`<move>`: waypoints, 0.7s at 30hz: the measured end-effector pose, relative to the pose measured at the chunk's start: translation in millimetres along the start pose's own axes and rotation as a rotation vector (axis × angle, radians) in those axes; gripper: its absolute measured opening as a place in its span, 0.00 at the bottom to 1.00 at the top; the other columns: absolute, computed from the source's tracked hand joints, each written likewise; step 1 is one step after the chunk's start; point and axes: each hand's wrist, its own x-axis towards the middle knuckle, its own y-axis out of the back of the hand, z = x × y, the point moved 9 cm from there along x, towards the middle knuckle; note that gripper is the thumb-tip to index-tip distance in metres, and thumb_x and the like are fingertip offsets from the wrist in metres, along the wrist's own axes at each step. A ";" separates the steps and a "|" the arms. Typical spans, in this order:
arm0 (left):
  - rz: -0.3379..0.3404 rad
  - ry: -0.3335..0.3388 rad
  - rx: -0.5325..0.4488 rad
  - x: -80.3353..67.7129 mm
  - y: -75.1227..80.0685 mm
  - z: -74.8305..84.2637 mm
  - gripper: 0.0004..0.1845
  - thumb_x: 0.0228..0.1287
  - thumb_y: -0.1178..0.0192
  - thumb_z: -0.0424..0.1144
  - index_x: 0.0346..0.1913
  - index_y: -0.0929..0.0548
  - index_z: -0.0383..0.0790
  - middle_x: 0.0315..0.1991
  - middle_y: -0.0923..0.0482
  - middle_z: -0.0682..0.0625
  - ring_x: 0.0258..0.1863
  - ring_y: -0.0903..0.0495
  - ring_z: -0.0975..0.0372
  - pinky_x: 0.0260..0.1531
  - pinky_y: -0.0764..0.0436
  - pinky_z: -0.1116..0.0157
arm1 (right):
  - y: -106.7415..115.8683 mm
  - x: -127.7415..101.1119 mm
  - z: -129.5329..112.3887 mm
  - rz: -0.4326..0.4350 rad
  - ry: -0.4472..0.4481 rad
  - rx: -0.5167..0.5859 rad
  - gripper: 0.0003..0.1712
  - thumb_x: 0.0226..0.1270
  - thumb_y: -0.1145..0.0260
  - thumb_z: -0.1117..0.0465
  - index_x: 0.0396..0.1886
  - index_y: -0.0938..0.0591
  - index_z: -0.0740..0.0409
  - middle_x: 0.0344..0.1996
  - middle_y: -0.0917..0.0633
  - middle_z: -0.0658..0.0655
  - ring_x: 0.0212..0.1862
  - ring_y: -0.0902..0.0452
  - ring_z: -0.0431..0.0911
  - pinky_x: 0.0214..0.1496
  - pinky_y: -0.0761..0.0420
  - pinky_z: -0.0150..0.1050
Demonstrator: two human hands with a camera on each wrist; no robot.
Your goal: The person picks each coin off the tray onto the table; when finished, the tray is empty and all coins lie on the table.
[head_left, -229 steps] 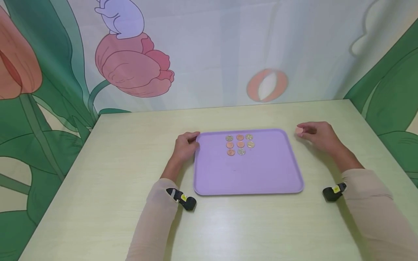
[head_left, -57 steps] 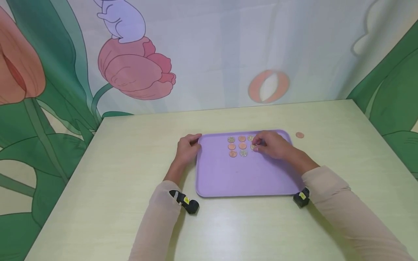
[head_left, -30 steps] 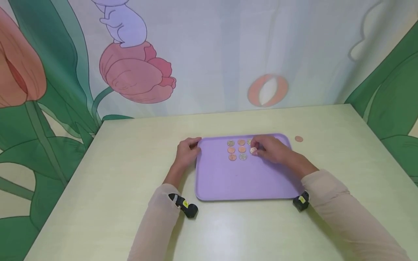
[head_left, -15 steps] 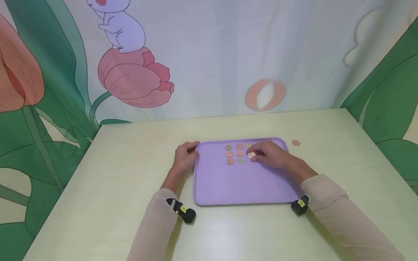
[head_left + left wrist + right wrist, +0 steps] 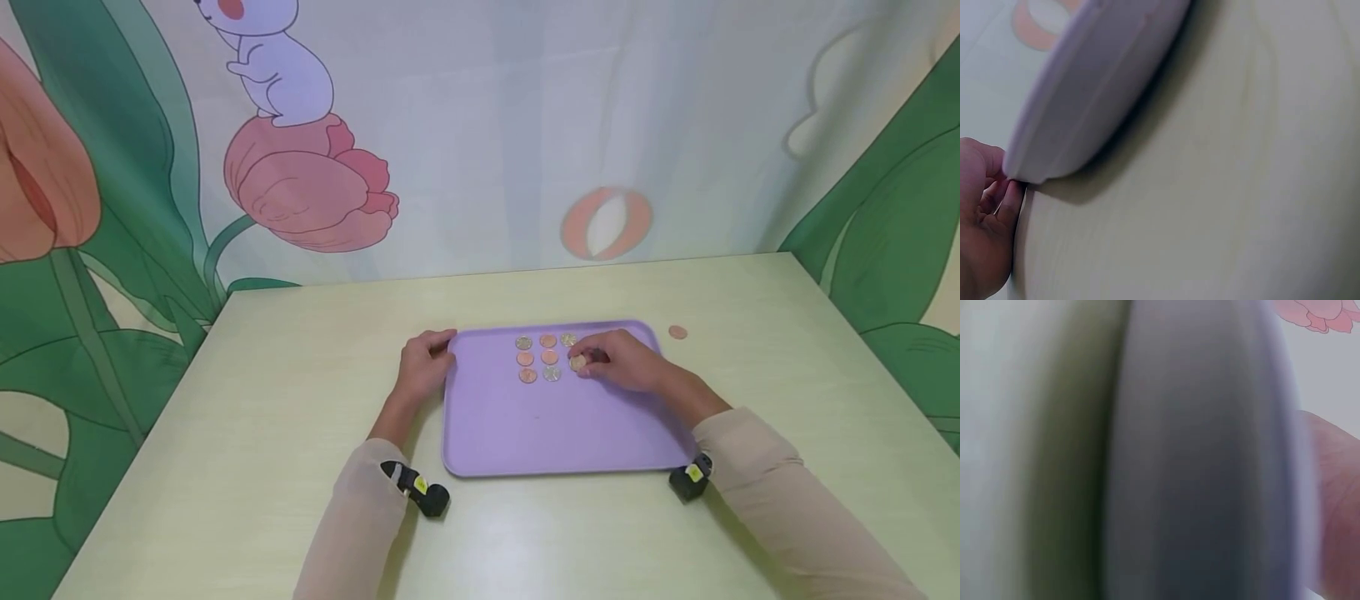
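Observation:
On the purple tray [image 5: 540, 433] lie copper and silver coins in rows, among them a copper coin [image 5: 528, 376] and a silver coin [image 5: 552, 373] in the front row. My right hand [image 5: 626, 360] reaches over the tray's right side and pinches another silver coin [image 5: 577, 362] between thumb and fingertips, at the right end of the middle row. My left hand [image 5: 424, 364] holds the tray's back left corner; in the left wrist view its fingers [image 5: 1013, 199] meet at the rim. The tray wall [image 5: 1204, 450] hides the right fingertips in the right wrist view.
One copper coin [image 5: 678, 332] lies on the pale wooden table [image 5: 300, 400], just beyond the tray's back right corner. A printed curtain [image 5: 480, 142] hangs behind the table's back edge.
The copper coin held in my right hand at first now lies on the table. That hand has moved left over the tray and taken hold of a silver coin. My left hand stays put.

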 end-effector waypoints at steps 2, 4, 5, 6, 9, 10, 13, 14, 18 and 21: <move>0.001 0.000 -0.002 0.3 0.1 -0.6 0.25 0.60 0.44 0.25 0.62 0.19 0.32 0.58 0.18 0.36 0.63 0.19 0.48 0.67 0.20 0.55 | 0.3 0.5 1.3 0.011 -0.005 0.004 0.17 0.61 0.28 0.68 0.50 0.13 0.65 0.27 0.18 0.52 0.31 0.30 0.40 0.32 0.29 0.28; 0.003 0.001 -0.004 0.5 0.6 -1.1 0.25 0.60 0.44 0.25 0.62 0.19 0.33 0.58 0.18 0.36 0.62 0.19 0.48 0.67 0.20 0.55 | 0.8 1.0 2.1 0.021 -0.009 0.006 0.17 0.61 0.27 0.67 0.51 0.13 0.65 0.28 0.17 0.53 0.32 0.29 0.40 0.33 0.28 0.28; 0.005 0.001 -0.003 0.6 0.9 -0.9 0.25 0.60 0.44 0.25 0.62 0.19 0.33 0.58 0.18 0.36 0.62 0.19 0.48 0.67 0.20 0.55 | 1.5 1.0 2.3 0.027 -0.013 0.008 0.17 0.61 0.27 0.67 0.51 0.13 0.65 0.28 0.16 0.53 0.32 0.28 0.40 0.34 0.28 0.28; 0.005 -0.001 -0.002 0.8 1.1 -0.8 0.25 0.60 0.44 0.26 0.62 0.19 0.32 0.58 0.18 0.36 0.62 0.19 0.48 0.67 0.20 0.55 | 2.5 0.8 2.0 0.035 -0.015 0.010 0.17 0.61 0.27 0.67 0.51 0.14 0.65 0.29 0.15 0.54 0.32 0.27 0.40 0.34 0.27 0.28; 0.007 -0.006 -0.004 0.9 1.7 0.4 0.25 0.60 0.44 0.26 0.62 0.18 0.32 0.58 0.18 0.36 0.62 0.19 0.48 0.67 0.20 0.56 | 5.7 -0.1 0.4 0.056 -0.017 0.024 0.17 0.60 0.27 0.68 0.50 0.14 0.66 0.30 0.14 0.56 0.34 0.26 0.41 0.36 0.25 0.28; 0.008 -0.007 -0.007 0.6 1.8 0.7 0.25 0.60 0.44 0.26 0.62 0.18 0.32 0.58 0.18 0.36 0.62 0.19 0.48 0.67 0.20 0.56 | 6.8 -0.5 -0.2 0.063 -0.017 0.032 0.18 0.60 0.27 0.68 0.50 0.14 0.67 0.30 0.14 0.56 0.34 0.26 0.41 0.36 0.25 0.28; 0.005 -0.003 -0.016 -0.2 1.2 0.9 0.25 0.60 0.44 0.25 0.62 0.18 0.32 0.59 0.18 0.36 0.62 0.19 0.48 0.67 0.20 0.56 | 9.4 -1.4 -0.3 0.078 -0.019 0.047 0.18 0.60 0.26 0.68 0.50 0.14 0.67 0.30 0.14 0.57 0.34 0.26 0.41 0.35 0.25 0.27; 0.004 -0.001 -0.015 -0.5 0.7 0.9 0.25 0.60 0.44 0.25 0.62 0.19 0.32 0.59 0.18 0.36 0.62 0.19 0.48 0.67 0.20 0.55 | 9.9 -1.5 0.2 0.082 -0.022 0.049 0.18 0.59 0.26 0.68 0.50 0.14 0.67 0.30 0.14 0.56 0.34 0.26 0.41 0.35 0.25 0.27; 0.000 0.004 -0.013 -1.6 -0.1 1.1 0.25 0.60 0.44 0.26 0.62 0.19 0.32 0.59 0.18 0.36 0.63 0.19 0.47 0.67 0.21 0.55 | 14.1 -2.9 3.4 0.106 -0.031 0.054 0.18 0.59 0.26 0.68 0.50 0.13 0.66 0.31 0.15 0.56 0.34 0.25 0.40 0.36 0.24 0.27; 0.005 0.005 -0.011 -2.2 0.6 1.2 0.25 0.60 0.44 0.26 0.62 0.18 0.32 0.59 0.18 0.36 0.63 0.20 0.47 0.67 0.21 0.55 | 17.7 -4.6 5.4 0.121 -0.031 0.055 0.17 0.61 0.27 0.69 0.51 0.14 0.67 0.33 0.14 0.57 0.36 0.24 0.40 0.38 0.22 0.26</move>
